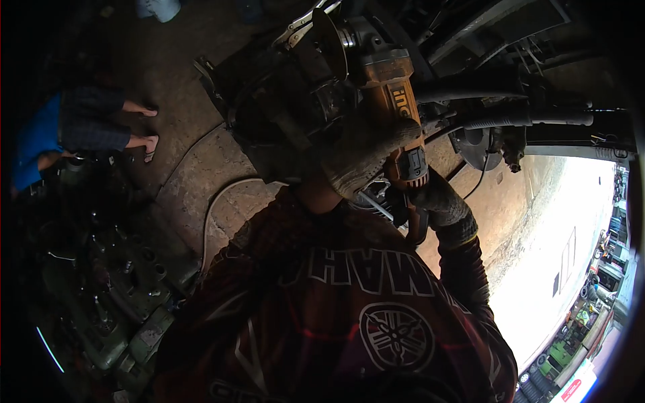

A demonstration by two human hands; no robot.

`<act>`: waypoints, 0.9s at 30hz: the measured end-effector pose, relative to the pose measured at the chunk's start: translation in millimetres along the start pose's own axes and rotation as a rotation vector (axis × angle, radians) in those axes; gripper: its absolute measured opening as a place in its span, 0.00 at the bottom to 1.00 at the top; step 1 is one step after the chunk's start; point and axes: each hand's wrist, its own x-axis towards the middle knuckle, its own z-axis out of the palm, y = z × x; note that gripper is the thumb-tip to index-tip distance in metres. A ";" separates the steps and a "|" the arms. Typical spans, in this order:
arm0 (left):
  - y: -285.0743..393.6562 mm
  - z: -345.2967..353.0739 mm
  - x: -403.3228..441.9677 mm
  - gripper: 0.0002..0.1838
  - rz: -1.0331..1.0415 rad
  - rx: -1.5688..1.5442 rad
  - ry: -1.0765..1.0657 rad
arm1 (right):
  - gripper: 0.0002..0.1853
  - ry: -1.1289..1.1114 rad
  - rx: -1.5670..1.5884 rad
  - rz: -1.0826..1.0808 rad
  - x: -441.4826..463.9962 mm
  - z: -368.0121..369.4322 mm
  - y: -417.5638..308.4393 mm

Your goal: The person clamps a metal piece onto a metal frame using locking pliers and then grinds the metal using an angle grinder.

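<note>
An orange and black angle grinder (398, 101) runs down the upper middle of the view, its disc (329, 41) at the top beside dark metal parts. My left hand (366, 158), in a grey work glove, is closed on the grinder's body from the left. At the grinder's rear end, my right hand (442, 203) is gloved too and wrapped round the handle, with part of its fingers hidden. Dark machinery (275, 107) lies under and left of the grinder, its details lost in shadow.
Another person (87, 124) in a blue top is at the far left. A pale hose (209, 218) curves over the floor. Greenish metal parts (144, 336) fill the lower left. Black pipes (497, 121) and a round metal disc (476, 144) are at the right. A light bucket (158, 8) stands at the top.
</note>
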 end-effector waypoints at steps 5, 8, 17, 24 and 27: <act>-16.7 5.4 -26.7 0.22 0.029 0.032 0.015 | 0.49 -0.096 -0.038 -0.039 -20.4 3.8 17.7; -42.3 -11.9 -34.5 0.19 0.056 -0.020 0.025 | 0.46 -0.094 -0.072 -0.034 -25.4 12.2 22.3; -34.2 5.4 -91.2 0.25 -0.022 0.080 0.232 | 0.48 -0.036 -0.611 -0.242 -38.5 25.5 68.8; -69.8 -22.7 -98.7 0.28 0.110 0.330 0.222 | 0.52 0.286 -0.927 -0.528 -42.6 37.7 150.9; -75.8 -22.1 -98.9 0.32 0.146 0.441 0.146 | 0.52 0.288 -0.773 -0.296 -39.3 46.3 160.9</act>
